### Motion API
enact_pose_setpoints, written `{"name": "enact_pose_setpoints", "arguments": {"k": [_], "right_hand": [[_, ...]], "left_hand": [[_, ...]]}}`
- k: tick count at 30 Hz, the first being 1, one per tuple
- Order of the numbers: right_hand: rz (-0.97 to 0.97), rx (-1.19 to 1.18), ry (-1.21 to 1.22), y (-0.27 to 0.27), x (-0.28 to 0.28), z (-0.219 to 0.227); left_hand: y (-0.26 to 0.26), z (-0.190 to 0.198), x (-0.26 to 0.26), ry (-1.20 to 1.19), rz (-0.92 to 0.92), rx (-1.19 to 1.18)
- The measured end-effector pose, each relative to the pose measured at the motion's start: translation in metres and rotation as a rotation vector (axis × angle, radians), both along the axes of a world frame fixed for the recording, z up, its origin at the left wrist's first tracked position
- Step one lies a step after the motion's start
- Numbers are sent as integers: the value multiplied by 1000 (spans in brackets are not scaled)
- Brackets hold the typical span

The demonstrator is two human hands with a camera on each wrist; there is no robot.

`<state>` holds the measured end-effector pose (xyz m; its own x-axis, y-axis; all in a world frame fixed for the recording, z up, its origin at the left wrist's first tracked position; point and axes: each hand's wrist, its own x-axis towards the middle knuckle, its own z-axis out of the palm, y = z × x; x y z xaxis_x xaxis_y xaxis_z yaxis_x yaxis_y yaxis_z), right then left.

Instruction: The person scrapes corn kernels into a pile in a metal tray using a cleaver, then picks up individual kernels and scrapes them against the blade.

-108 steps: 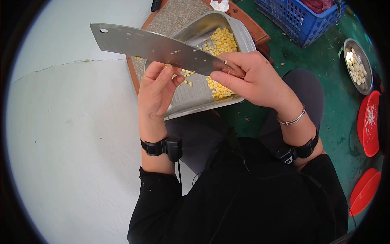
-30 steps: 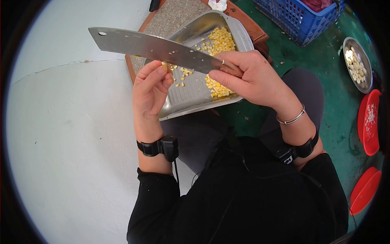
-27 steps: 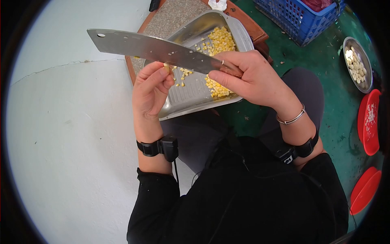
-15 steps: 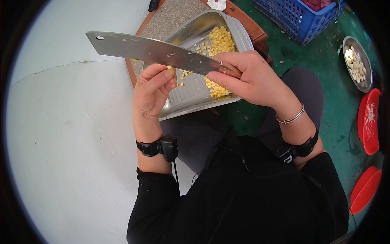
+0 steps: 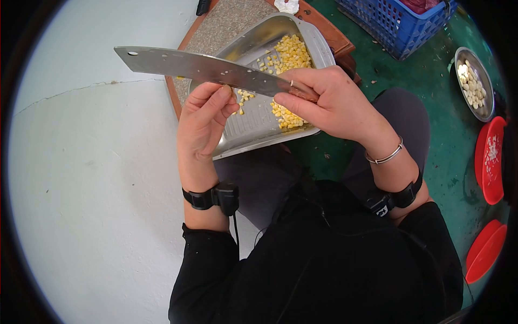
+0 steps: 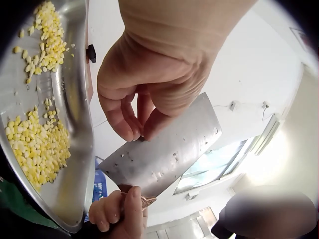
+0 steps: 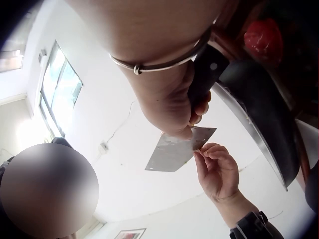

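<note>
My right hand (image 5: 337,105) grips the dark handle (image 7: 207,69) of a broad steel cleaver (image 5: 199,67), thumb along the lower side, with the blade reaching left over the tray. Under the blade's edge, my left hand (image 5: 204,121) pinches a small piece, mostly hidden, between thumb and fingertips. In the left wrist view the left fingertips touch or nearly touch the edge of the cleaver (image 6: 169,149). Below both hands, a metal tray (image 5: 253,141) holds many yellow kernels (image 5: 294,54), with a few loose ones near the left fingers.
The tray rests on a stone-topped stand with a wooden rim (image 5: 332,33), beside crumpled white tissue (image 5: 287,6). A blue basket (image 5: 396,27) is at the upper right. Down the right side are a metal bowl of pale pieces (image 5: 471,86) and red dishes (image 5: 492,173). A white wall (image 5: 97,178) is left.
The cleaver's far end has dipped slightly toward me. My left hand has stayed below the blade, shifting a little, and the pale piece seen between its fingertips earlier is now mostly hidden.
</note>
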<state>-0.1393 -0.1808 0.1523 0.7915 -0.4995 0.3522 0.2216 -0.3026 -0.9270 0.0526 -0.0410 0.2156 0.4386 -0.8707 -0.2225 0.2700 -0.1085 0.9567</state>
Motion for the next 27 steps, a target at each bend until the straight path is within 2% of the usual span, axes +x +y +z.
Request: {"name": "enact_pose_setpoints", "arguments": {"k": [3,6,13,16,18,19,21,22,24,25,27], "right_hand": [[-23,-33,-9,1,2,-4],[-62,-82,-2,2,2,-5],[-146,-167,41,5,2,-7],[-168,-147,14,2,2,-6],[-167,-101,11,1,1,-4],[-166,-55,9,-1,0,-4],[-159,-17,12,-4,-1,-3],[-151,22,15,-5,-1,-3],[-160,57,-58,-3,1,-7],[-169,93,-132,-2,3,-9],[-171,84,-139,-2,5,-12]], "left_hand": [[2,-2,2,-106,-48,5],[0,-1,2,-205,-13,72],[-5,0,3,-190,8,120],[-8,3,2,-162,-44,142],[-13,4,-9,-337,-7,233],[-14,2,-12,-337,-6,233],[-15,-2,-16,-500,-127,314],[-12,-7,-8,-500,-126,313],[-3,-26,21,-881,-188,475],[0,-31,31,-881,-187,475],[5,-42,44,-1082,-252,807]]}}
